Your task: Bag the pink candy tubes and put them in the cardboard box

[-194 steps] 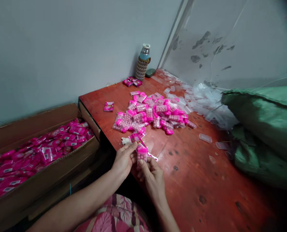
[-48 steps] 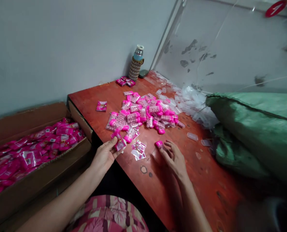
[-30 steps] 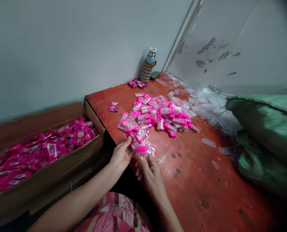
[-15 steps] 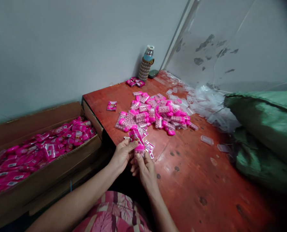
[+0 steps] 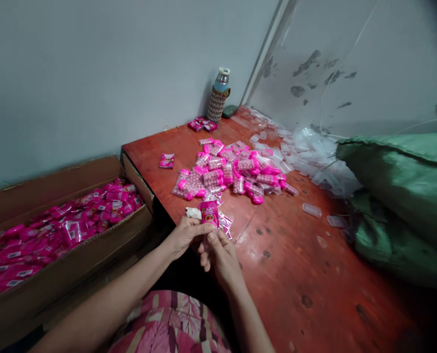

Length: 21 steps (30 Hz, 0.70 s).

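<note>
My left hand (image 5: pixel 189 236) pinches a pink printed wrapper (image 5: pixel 209 213) between thumb and fingers at the table's near edge. A white wrapping (image 5: pixel 193 213) covers one of its fingertips. My right hand (image 5: pixel 223 255) is closed at the wrapper's lower end on a small candy container, now mostly hidden by the fingers. Whether the container sits inside the wrapper, I cannot tell. Beneath and beyond the hands lie loose printed wrappers (image 5: pixel 224 224). Farther back is a heap of clear candy containers (image 5: pixel 214 177) with pink caps and pale pink balls inside.
On my left stands a cardboard box (image 5: pixel 93 245) full of pink-wrapped packs (image 5: pixel 82 220). Clear plastic pieces (image 5: pixel 314 152) and a green sack (image 5: pixel 402 196) occupy the red table's (image 5: pixel 277 294) right side. A bottle (image 5: pixel 217 100) and stacked wrappers (image 5: pixel 202 124) stand by the wall.
The wrapper has turned from slanted to nearly upright, and my hands have closed in around its lower end. The container's pink cap, visible before, is now covered. The view has shifted slightly.
</note>
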Each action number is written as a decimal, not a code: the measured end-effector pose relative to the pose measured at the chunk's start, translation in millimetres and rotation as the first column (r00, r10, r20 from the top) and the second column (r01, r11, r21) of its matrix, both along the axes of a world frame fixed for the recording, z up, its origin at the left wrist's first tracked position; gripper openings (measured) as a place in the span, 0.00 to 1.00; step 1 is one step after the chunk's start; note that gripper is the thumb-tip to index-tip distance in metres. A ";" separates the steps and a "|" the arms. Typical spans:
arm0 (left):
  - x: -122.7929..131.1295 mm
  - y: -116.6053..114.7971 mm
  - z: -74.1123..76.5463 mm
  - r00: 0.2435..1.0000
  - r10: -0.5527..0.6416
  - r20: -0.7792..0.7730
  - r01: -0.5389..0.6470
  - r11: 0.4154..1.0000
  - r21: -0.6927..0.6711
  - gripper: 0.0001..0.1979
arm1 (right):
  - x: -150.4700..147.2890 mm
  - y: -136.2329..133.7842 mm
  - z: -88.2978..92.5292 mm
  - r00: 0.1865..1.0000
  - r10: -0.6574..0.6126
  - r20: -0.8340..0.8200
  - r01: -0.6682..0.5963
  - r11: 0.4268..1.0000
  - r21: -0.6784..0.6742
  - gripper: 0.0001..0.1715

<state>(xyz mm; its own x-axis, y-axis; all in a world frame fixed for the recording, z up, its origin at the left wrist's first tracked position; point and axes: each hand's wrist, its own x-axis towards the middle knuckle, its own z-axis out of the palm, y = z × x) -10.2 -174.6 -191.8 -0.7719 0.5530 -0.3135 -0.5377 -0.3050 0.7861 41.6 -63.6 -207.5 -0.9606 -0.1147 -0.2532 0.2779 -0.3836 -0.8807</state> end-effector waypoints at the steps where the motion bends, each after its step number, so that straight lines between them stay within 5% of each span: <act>1: -0.3 -0.8 0.2 0.999 0.033 0.008 -0.033 0.999 -0.001 0.14 | 1.7 0.0 0.5 1.000 -0.020 -0.009 0.020 1.000 0.008 0.12; 6: 1.7 -1.5 -1.9 0.960 0.260 0.101 -0.262 0.965 0.005 0.11 | 11.2 2.3 2.5 0.993 -0.117 0.021 0.118 0.992 -0.041 0.15; 12: 19.5 4.8 -4.6 0.973 0.184 0.136 -0.190 0.981 0.037 0.12 | 0.8 -1.6 1.0 0.976 -0.215 0.031 0.217 0.972 -0.095 0.16; 15: 22.4 -9.5 3.1 0.959 0.264 0.107 -0.272 0.960 0.073 0.10 | -2.8 -1.8 5.9 0.985 -0.168 0.026 0.169 0.984 -0.063 0.14; 17: 19.1 -28.6 8.3 0.887 0.455 0.082 -0.462 0.880 0.110 0.11 | -2.0 4.7 9.7 0.987 -0.162 0.006 0.162 0.987 -0.013 0.12; 19: 12.9 -48.4 10.1 0.752 0.658 0.051 -0.657 0.739 0.148 0.19 | -0.1 16.9 12.0 0.979 -0.202 -0.009 0.202 0.977 0.065 0.10; 21: 6.3 -59.8 7.7 0.664 0.747 -0.023 -0.741 0.662 0.117 0.25 | 1.4 31.1 12.0 0.969 -0.248 -0.008 0.247 0.959 0.139 0.10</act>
<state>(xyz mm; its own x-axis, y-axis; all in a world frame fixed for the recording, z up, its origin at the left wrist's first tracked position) -3.9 -234.4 -184.1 -0.9543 -0.1921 -0.2288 -0.0505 -0.6510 0.7574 43.0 -32.5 -195.5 -0.9521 0.1630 -0.2587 0.1978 -0.3169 -0.9276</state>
